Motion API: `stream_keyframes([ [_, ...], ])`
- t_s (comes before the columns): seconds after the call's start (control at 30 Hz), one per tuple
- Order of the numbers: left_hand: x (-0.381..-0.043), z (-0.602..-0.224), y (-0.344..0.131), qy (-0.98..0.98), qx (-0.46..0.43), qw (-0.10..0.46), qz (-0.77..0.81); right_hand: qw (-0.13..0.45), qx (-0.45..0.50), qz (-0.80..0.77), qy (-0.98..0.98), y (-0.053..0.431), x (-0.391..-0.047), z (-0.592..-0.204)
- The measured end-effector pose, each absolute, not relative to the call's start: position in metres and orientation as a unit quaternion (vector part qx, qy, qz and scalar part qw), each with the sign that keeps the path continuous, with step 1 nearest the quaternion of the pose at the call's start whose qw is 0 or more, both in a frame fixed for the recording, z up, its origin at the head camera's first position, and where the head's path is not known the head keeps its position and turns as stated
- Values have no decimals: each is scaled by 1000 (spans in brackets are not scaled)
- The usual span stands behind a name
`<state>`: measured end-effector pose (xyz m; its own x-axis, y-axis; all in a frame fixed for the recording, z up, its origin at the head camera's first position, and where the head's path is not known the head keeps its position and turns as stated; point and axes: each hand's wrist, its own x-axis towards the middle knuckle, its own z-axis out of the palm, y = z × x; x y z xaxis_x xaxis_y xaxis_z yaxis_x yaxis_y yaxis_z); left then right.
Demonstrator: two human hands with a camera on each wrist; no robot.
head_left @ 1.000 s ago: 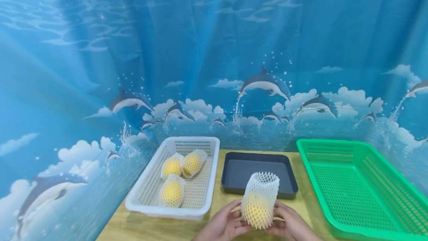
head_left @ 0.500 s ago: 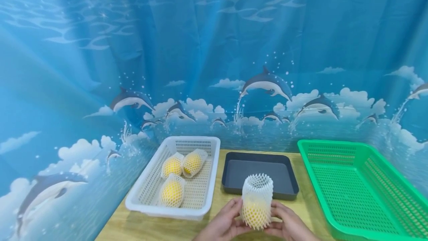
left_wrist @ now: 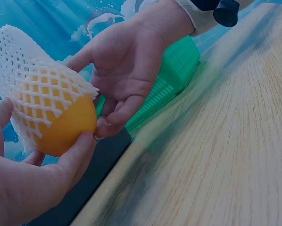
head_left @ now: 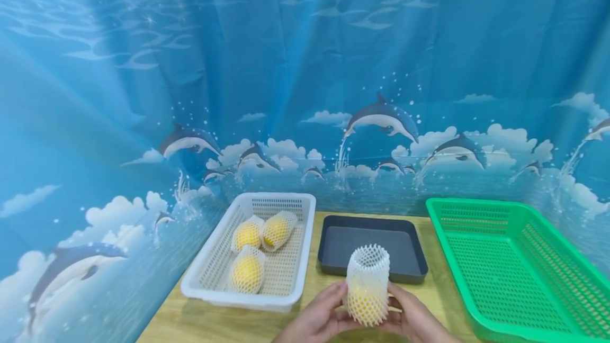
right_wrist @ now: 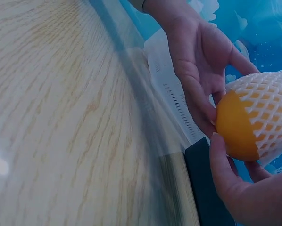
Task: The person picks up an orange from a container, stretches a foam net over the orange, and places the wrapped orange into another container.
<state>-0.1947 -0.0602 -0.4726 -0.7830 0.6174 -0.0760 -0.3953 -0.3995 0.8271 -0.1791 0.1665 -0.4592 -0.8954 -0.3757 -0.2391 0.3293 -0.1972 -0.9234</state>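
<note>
Between both hands, a smooth yellow-orange fruit (left_wrist: 72,125) is held in a white foam net sleeve (head_left: 369,263). The sleeve's open end stands up above the fruit in the head view. In both wrist views the fruit's lower end shows bare below the net. My left hand (head_left: 319,314) grips it from the left, thumb on the net and fingertips under the bare end. From the right, my right hand (head_left: 412,314) holds it likewise, its fingertips meeting the left ones beneath. The fruit's exact kind is unclear.
At left a white basket (head_left: 200,271) holds three netted yellow fruits (head_left: 248,274). A dark shallow tray (head_left: 333,242) lies behind the hands. The green basket (head_left: 505,274) stands at right. All are on a wooden table (head_left: 190,324), before a dolphin-print curtain (head_left: 305,68).
The netted fruit has turned from a slight tilt to nearly upright and shifted a little left. Both hands keep hold of it; the baskets and tray have not moved.
</note>
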Motion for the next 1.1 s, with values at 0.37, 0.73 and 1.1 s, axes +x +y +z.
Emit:
stream_keyframes([
  [0.37,-195,-472,-57,485,120,296,814,248,-22,-786,566,169,-179,-463],
  [0.73,-195,-468,-58,472,113,313,816,250,-13,-789,561,171,-178,-463],
  [1.1,-195,-467,-58,479,92,322,812,228,-21,-777,587,168,-176,-469],
])
